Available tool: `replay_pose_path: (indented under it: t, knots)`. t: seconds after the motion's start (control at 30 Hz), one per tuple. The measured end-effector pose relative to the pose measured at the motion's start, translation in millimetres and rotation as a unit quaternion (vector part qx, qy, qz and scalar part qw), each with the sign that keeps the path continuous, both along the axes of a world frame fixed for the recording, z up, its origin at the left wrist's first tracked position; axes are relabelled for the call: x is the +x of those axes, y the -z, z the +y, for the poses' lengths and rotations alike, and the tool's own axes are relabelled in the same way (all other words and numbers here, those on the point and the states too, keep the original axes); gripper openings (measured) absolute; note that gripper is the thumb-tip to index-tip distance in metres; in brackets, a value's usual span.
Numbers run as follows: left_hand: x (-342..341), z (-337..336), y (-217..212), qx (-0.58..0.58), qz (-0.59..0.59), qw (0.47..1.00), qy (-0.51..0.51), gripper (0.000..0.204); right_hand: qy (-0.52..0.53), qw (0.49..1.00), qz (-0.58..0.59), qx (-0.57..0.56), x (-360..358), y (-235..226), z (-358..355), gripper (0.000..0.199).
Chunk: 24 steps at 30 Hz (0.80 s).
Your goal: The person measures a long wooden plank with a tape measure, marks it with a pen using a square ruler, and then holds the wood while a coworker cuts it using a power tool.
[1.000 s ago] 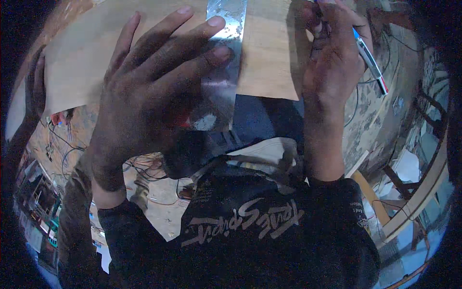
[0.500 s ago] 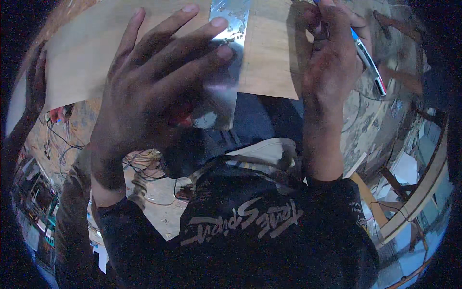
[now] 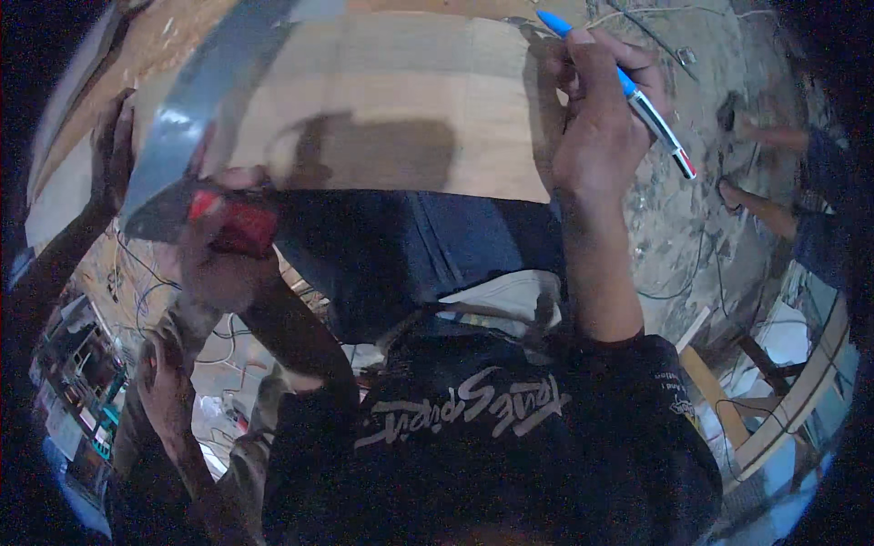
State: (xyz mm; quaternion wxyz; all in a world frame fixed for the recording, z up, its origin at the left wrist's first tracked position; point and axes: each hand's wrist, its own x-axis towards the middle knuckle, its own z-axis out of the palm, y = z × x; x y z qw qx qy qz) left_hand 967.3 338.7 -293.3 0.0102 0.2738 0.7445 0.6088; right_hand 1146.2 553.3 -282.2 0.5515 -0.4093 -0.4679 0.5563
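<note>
My right hand [image 3: 605,123] is closed round a blue and white pen [image 3: 660,132], at the right edge of a pale wooden board [image 3: 382,100]. The pen's blue end points up and left, beyond the fingers. At the board's near left side, my left hand [image 3: 223,268] is wrapped round a red block [image 3: 235,223], slightly blurred. Beside the block, a wide shiny metal straightedge [image 3: 182,127] slants up along the board's left part. Whether block and straightedge are joined I cannot tell. The board lies over dark trousers [image 3: 410,237].
Another person's hand [image 3: 114,146] rests at the board's left edge, and a second hand [image 3: 164,382] hangs lower left. On the right, a person's bare limb [image 3: 765,209] reaches over the stained floor [image 3: 683,218]. A wooden frame [image 3: 792,419] stands lower right; cables [image 3: 228,350] lie lower left.
My left hand and the metal straightedge have moved left across the board. The hand, formerly spread over the metal, now grips the red block. My right hand keeps the pen, slightly shifted left.
</note>
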Motion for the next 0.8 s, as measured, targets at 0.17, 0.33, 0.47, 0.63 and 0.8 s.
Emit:
replay_pose_path:
  t: [0.17,0.33,0.47,0.63,0.8]
  knots:
    - [0,-25,-49,0.004,-0.224,0.973,0.048,0.045,0.027,0.885,-0.323,0.336,8,15,8,0.015]
    - [-4,-59,-92,-0.031,-0.464,0.880,0.094,0.042,-0.012,0.944,-0.214,0.252,17,23,9,0.011]
    - [0,-49,-87,-0.015,-0.508,0.857,0.080,0.040,0.002,0.945,-0.212,0.251,8,23,10,0.011]
    - [-5,-47,-59,-0.315,0.044,0.924,0.212,0.043,-0.012,0.998,0.057,-0.036,5,4,6,0.011]
    - [-15,-29,-82,-0.226,-0.242,0.920,0.210,0.036,-0.047,0.993,0.110,-0.021,7,10,7,0.011]
